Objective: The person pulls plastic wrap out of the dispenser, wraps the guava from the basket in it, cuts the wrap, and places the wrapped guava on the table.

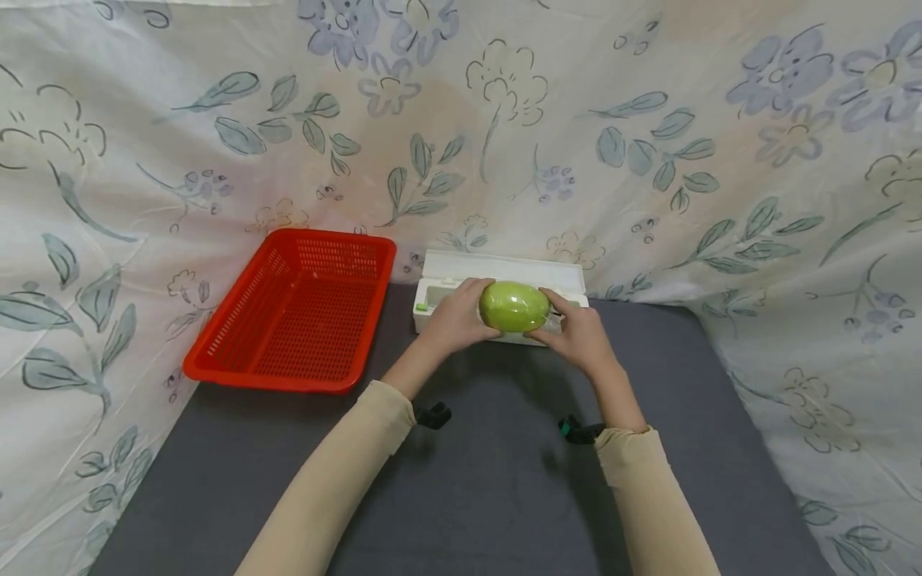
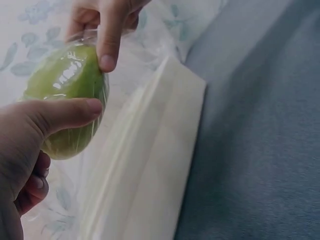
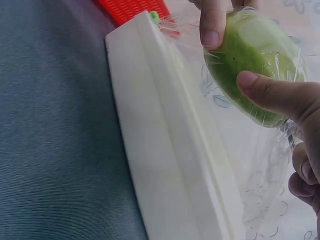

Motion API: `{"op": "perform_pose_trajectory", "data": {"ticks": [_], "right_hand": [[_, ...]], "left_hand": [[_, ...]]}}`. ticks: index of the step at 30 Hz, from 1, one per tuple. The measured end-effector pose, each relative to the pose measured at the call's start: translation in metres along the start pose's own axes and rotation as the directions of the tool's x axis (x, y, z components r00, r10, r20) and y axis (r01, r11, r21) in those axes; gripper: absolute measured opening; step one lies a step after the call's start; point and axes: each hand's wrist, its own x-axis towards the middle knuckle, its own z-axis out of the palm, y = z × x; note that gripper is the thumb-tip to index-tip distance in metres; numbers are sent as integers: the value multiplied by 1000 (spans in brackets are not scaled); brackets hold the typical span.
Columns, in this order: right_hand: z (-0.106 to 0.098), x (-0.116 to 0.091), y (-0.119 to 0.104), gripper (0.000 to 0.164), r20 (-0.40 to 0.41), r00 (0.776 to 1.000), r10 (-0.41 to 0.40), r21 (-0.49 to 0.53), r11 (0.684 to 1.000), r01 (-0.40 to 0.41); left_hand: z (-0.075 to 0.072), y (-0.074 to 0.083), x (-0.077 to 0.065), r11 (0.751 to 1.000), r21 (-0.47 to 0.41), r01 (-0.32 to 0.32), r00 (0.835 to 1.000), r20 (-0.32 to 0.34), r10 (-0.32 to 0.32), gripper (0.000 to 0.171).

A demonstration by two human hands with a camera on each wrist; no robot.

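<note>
A smooth green oval fruit, perhaps a mango, is held up between both hands, with shiny cling film stretched over it. My left hand grips its left end, the thumb lying across the film. At the other end my right hand pinches it, thumb on the near side. Just behind and below the fruit stands a white cling film dispenser box, its lid raised. Loose clear film hangs between fruit and box in both wrist views. The fruit's underside is hidden in the head view.
A red plastic basket with perforated walls stands left of the dispenser. Everything rests on a dark grey tabletop. A floral cloth hangs behind and at the sides. Black wrist mounts jut inward from both sleeves.
</note>
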Motion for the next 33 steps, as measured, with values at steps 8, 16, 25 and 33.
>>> {"op": "perform_pose_trajectory", "data": {"ticks": [8, 16, 25, 33], "right_hand": [[-8, 16, 2, 77, -20, 1000, -2, 21, 1000, 2], [-16, 34, -1, 75, -17, 999, 27, 44, 999, -26], [-26, 53, -6, 76, -28, 1000, 11, 44, 999, -10], [-39, 68, -15, 74, -49, 999, -16, 48, 999, 19]], "left_hand": [[-14, 5, 16, 1000, 16, -8, 1000, -9, 8, 93], [-30, 10, 33, 1000, 22, -1, 1000, -8, 2, 93], [-50, 15, 46, 1000, 22, -1, 1000, 6, 0, 94], [-65, 20, 55, 1000, 1, -23, 999, -22, 23, 89]]}}
